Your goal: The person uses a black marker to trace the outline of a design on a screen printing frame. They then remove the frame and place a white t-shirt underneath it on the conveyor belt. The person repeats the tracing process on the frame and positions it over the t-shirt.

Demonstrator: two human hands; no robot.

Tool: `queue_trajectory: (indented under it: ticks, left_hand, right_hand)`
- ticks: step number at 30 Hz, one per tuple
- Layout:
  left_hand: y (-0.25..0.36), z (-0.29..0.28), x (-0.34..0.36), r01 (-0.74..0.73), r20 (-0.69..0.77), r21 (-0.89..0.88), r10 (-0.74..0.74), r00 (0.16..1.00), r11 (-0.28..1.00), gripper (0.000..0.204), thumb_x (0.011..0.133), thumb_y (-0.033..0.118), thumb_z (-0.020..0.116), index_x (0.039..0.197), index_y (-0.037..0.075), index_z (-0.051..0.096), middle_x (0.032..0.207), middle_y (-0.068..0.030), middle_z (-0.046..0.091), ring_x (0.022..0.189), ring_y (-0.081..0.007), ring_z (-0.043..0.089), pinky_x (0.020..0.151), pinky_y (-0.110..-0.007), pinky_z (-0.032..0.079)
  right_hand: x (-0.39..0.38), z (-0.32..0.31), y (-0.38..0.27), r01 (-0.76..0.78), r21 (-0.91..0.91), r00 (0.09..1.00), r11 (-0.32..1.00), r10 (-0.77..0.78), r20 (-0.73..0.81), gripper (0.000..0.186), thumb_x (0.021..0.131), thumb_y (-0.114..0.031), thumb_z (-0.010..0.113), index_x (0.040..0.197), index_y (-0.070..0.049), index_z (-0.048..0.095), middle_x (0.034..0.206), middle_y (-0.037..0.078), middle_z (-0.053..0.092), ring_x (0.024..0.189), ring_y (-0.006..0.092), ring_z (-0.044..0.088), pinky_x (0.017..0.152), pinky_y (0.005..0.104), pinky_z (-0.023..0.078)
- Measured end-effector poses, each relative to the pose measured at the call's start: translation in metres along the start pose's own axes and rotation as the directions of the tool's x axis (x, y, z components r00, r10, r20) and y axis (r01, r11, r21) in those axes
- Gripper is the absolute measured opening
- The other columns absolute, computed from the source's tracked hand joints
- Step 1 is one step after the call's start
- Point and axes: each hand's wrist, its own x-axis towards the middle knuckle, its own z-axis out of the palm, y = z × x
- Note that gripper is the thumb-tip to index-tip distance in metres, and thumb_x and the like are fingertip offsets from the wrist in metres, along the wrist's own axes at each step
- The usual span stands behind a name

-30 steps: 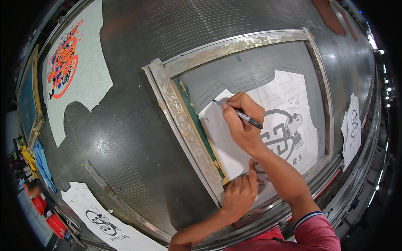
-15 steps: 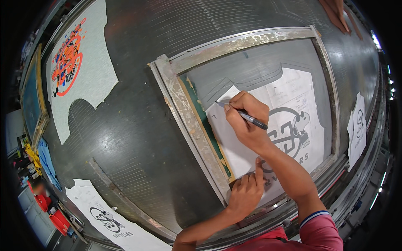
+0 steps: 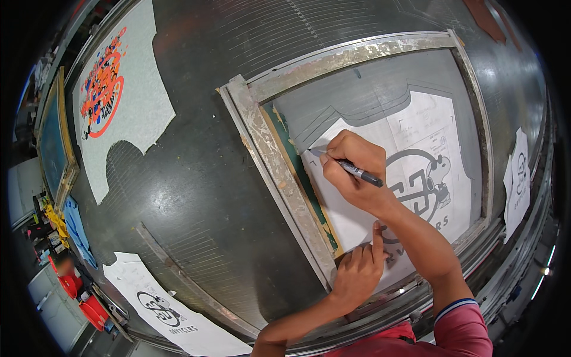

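Observation:
My right hand (image 3: pixel 355 163) is closed around a dark marker pen (image 3: pixel 361 173). Its tip touches the grey mesh at the upper left corner of a white paper pattern (image 3: pixel 339 202), near the frame's left side. The pattern carries a dark round emblem and a cartoon dog figure, and it seems to show through the mesh. Thin dark lines follow its upper outline. Lower down, my left hand (image 3: pixel 360 271) rests on the mesh by the paper's lower part, index finger stretched out and the others spread flat. A worn metal screen frame (image 3: pixel 260 134) surrounds mesh and paper.
On the dark table (image 3: pixel 202 160) a pale grey fabric piece (image 3: pixel 131 128) with an orange print lies at far left. A printed paper sheet (image 3: pixel 128 273) and a metal bar (image 3: pixel 184 276) are nearer. Another sheet (image 3: pixel 516 184) hangs over the right edge. A blue framed screen (image 3: pixel 55 149) stands left.
The whole view has shifted slightly. Against the paper, the pen tip has moved a little left and nearer, to the corner. My left hand keeps its place. At top right, another person's hand has left view.

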Motion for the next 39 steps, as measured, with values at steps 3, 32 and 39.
queue_trajectory:
  ticks: [3, 32, 39]
  left_hand:
    - [0.001, -0.002, -0.002, 0.026, 0.011, 0.001, -0.026, 1.0, 1.0, 0.079, 0.091, 0.031, 0.076, 0.15, -0.011, 0.044, 0.078, -0.0037, 0.061, 0.07, -0.018, 0.062, 0.062, -0.03, 0.054]
    - [0.013, 0.006, 0.003, 0.047, -0.121, 0.167, -0.027, 0.992, 0.985, 0.093, 0.076, 0.056, 0.083, 0.143, -0.004, 0.057, 0.066, -0.0023, 0.06, 0.054, -0.0175, 0.057, 0.05, -0.031, 0.047]
    - [0.016, 0.005, 0.006, 0.056, -0.093, 0.168, -0.041, 0.995, 0.984, 0.097, 0.068, 0.053, 0.089, 0.138, -0.007, 0.06, 0.069, -0.0042, 0.063, 0.054, -0.0186, 0.056, 0.051, -0.031, 0.047]
  right_hand:
    - [-0.001, 0.001, 0.003, 0.019, 0.013, 1.0, 1.0, -0.019, 0.009, 0.013, 0.079, 0.003, 0.07, 0.077, -0.001, 0.058, 0.068, 0.008, 0.052, 0.058, 0.0216, 0.051, 0.054, 0.0324, 0.04]
    - [0.043, -0.181, 0.057, -0.389, 0.184, 0.876, 0.902, 0.425, -0.228, 0.014, 0.084, -0.008, 0.069, 0.079, -0.002, 0.057, 0.068, -0.001, 0.055, 0.062, 0.0057, 0.045, 0.053, 0.0273, 0.035]
    - [0.041, -0.18, 0.07, -0.285, 0.127, 0.912, 0.95, 0.31, -0.268, 0.018, 0.083, -0.006, 0.066, 0.071, 0.0, 0.055, 0.063, 0.0, 0.053, 0.061, 0.0049, 0.042, 0.053, 0.0268, 0.033]
